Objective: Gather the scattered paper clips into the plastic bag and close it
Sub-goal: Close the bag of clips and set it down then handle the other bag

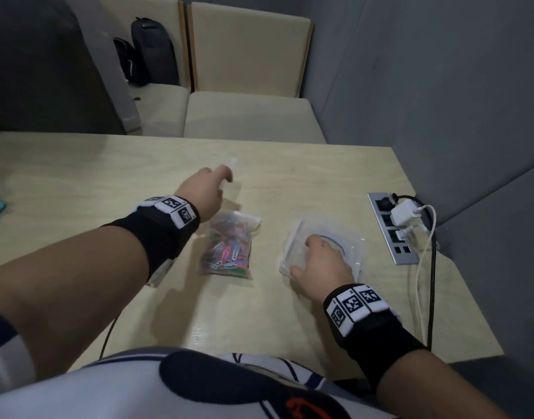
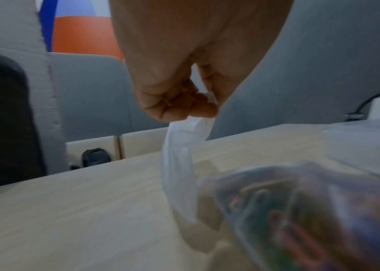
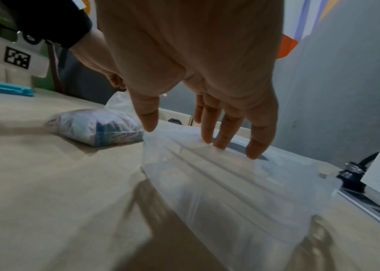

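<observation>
Pinching the twisted neck of the plastic bag [image 1: 229, 246], the left hand [image 1: 203, 189] lifts it; paper clips [image 1: 226, 252] sit inside. Right of the bag, the right hand [image 1: 320, 264] lies flat, fingers straight, on a clear sleeve [image 1: 293, 246]. A slipped pinch could spill clips.

Bare table [image 1: 87, 176] lies open left of the bag [image 1: 228, 247] and along the near edge; between the bag and the clear box [image 1: 293, 252] runs a free strip; right of the box the power strip [image 1: 391, 228], its charger [image 1: 406, 211] and trailing cables [image 1: 424, 267] block the way; the grey wall [image 1: 441, 86] closes that side.
</observation>
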Demonstrator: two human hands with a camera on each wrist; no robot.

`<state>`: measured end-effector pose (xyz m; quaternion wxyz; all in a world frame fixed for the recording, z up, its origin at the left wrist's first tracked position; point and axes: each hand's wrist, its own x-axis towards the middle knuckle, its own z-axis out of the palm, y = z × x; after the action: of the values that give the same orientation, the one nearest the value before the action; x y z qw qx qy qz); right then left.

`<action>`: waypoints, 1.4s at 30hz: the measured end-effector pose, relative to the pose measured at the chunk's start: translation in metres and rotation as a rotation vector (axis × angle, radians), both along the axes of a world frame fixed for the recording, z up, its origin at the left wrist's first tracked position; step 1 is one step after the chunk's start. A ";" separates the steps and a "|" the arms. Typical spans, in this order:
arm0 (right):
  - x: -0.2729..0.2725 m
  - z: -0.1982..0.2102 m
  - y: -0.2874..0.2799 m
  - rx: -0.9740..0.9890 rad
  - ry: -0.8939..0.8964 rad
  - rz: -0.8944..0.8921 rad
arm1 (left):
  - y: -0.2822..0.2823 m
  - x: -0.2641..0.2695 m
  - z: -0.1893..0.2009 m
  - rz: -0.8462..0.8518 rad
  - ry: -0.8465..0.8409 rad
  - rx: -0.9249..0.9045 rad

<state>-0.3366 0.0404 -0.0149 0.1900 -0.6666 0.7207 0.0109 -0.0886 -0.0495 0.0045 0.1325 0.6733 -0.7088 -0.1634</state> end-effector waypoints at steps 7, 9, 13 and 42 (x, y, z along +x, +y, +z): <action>0.003 -0.006 0.012 0.046 0.048 0.031 | 0.032 -0.076 -0.008 -0.281 -0.101 0.231; 0.001 -0.011 0.016 0.042 0.022 0.027 | 0.036 -0.093 -0.014 -0.330 -0.190 0.317; -0.006 -0.013 0.018 0.073 -0.039 0.038 | 0.036 -0.109 -0.026 -0.332 -0.286 0.421; -0.003 -0.007 0.005 0.017 0.153 0.435 | 0.025 -0.106 -0.031 -0.216 -0.248 0.597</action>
<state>-0.3399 0.0456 -0.0223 0.1334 -0.8018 0.5724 0.1084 -0.1946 -0.0243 -0.0261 -0.1757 0.6182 -0.7076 -0.2937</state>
